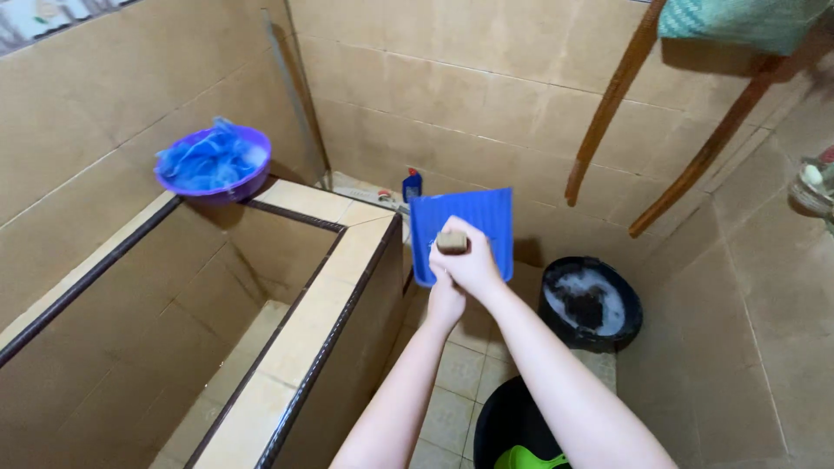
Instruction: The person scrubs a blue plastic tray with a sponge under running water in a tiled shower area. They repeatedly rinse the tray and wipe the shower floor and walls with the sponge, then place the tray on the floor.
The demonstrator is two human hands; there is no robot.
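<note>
Both hands [460, 274] raised ahead — fists closed, right over left.

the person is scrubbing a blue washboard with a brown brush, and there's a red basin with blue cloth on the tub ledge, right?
Not quite: the basin is purple, not red. The head view shows it on the tiled tub ledge with blue cloth inside. The rest fits: the right hand presses a brown brush on the blue washboard, the left hand just below it.
</note>
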